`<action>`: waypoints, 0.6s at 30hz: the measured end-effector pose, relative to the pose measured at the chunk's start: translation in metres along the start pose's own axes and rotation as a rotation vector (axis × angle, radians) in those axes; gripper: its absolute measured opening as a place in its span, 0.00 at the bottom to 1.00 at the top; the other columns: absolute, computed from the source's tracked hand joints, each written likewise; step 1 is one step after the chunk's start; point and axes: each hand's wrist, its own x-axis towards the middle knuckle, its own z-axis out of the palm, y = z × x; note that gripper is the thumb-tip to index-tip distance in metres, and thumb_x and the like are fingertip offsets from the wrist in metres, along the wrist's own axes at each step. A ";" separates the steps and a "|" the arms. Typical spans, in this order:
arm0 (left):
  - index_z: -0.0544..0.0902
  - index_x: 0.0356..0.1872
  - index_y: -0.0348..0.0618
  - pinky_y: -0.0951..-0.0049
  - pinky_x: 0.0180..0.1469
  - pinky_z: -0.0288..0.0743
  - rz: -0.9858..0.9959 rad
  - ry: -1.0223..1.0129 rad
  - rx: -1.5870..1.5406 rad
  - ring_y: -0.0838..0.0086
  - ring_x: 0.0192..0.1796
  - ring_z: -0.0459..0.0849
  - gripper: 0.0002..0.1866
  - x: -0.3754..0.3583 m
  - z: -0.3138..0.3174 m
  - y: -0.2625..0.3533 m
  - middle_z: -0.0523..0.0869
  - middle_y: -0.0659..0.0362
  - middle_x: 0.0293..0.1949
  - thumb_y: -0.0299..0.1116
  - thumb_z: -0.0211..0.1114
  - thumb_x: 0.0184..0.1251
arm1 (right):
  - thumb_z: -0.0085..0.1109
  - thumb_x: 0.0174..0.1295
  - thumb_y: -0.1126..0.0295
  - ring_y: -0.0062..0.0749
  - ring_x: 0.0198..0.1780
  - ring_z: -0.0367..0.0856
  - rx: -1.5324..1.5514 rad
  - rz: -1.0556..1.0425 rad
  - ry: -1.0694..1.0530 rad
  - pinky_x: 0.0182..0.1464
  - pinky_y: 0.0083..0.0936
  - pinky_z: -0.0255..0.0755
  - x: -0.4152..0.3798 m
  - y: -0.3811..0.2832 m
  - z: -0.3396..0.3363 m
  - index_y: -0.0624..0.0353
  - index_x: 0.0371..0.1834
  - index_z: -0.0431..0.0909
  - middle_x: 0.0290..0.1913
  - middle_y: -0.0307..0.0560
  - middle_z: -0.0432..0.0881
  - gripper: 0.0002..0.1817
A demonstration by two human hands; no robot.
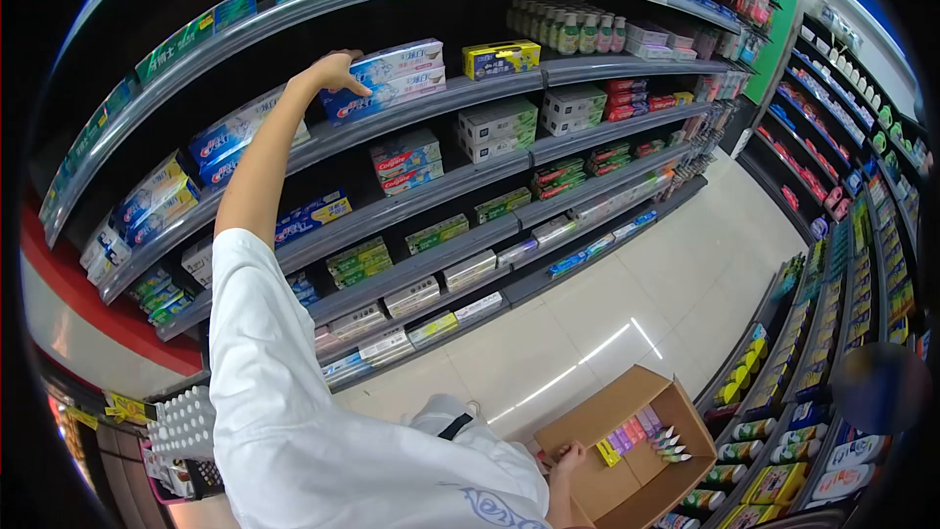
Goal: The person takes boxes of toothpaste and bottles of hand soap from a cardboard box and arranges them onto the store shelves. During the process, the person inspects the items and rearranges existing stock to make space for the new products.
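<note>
1. Toothpaste packs (384,78) lie stacked on an upper shelf (548,70), above and ahead of the person, their long axis running along the shelf edge, left to right.
2. Left hand (333,71) is far the nearer: the arm is stretched up, and the flat, spread fingers rest on the left end of the stack, touching the packs rather than closed round one.
3. Right hand (566,457) is low down, well apart from the shelf, fingers curled over the near rim of an open carton (587,421) on the floor; how tightly it grips I cannot tell.
4. Packs are long, flat boxes in glossy blue-and-white film, slick and sharp-cornered.
5. Carton is plain brown cardboard, matt, flaps open, with a row of small bright boxes (641,436) standing along one side.
6. Shelf is smooth grey metal with a price strip on its front.
</note>
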 end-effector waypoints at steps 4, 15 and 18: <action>0.68 0.67 0.35 0.66 0.54 0.77 -0.046 -0.030 0.025 0.57 0.54 0.82 0.54 0.005 0.003 -0.003 0.79 0.40 0.56 0.49 0.80 0.34 | 0.47 0.61 0.77 0.21 0.20 0.68 0.041 0.073 0.035 0.21 0.20 0.65 -0.030 -0.016 -0.001 0.60 0.38 0.71 0.22 0.40 0.71 0.04; 0.69 0.65 0.31 0.68 0.50 0.78 0.027 0.021 0.008 0.57 0.52 0.83 0.52 0.010 0.007 -0.008 0.80 0.39 0.53 0.47 0.79 0.36 | 0.48 0.66 0.71 0.21 0.20 0.67 0.077 0.095 0.037 0.21 0.19 0.64 -0.032 -0.005 0.005 0.58 0.35 0.70 0.20 0.39 0.70 0.04; 0.70 0.64 0.30 0.69 0.47 0.79 0.015 0.014 0.003 0.58 0.50 0.84 0.51 0.007 0.005 -0.005 0.81 0.39 0.51 0.48 0.79 0.36 | 0.48 0.65 0.71 0.21 0.20 0.67 0.092 0.133 0.035 0.21 0.19 0.64 -0.043 -0.014 0.005 0.56 0.31 0.71 0.20 0.38 0.70 0.05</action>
